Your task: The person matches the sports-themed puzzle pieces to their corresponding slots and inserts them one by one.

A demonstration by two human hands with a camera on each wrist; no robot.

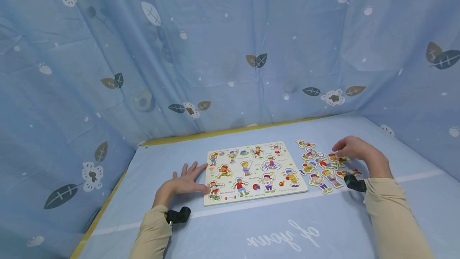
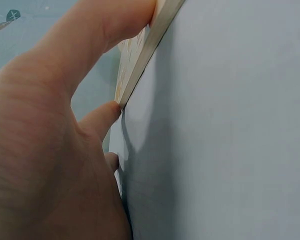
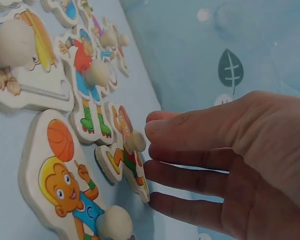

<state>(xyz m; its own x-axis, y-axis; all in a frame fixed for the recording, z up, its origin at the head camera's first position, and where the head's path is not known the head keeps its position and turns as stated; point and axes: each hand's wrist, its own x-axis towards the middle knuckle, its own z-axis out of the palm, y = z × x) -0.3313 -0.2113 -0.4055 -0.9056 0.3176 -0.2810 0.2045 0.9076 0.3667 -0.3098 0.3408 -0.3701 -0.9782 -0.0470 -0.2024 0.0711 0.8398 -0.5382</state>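
Observation:
A wooden puzzle board (image 1: 256,172) with printed cartoon sports figures lies flat on the blue table cover. My left hand (image 1: 187,180) rests flat beside its left edge with the fingers spread. In the left wrist view the thumb (image 2: 105,30) presses against the board's edge (image 2: 145,60). To the right of the board lie several loose knobbed figure pieces (image 1: 322,166). My right hand (image 1: 347,148) arches over their far side, holding nothing. Its straight fingers (image 3: 190,147) reach a small figure piece (image 3: 124,150); whether they touch it is unclear. A basketball-figure piece (image 3: 65,187) lies beside it.
Blue leaf-patterned cloth (image 1: 230,51) walls in the table at the back and on both sides. A yellow table edge (image 1: 230,132) shows at the back and left. A white stripe and lettering (image 1: 284,237) run across the cover in front of the board.

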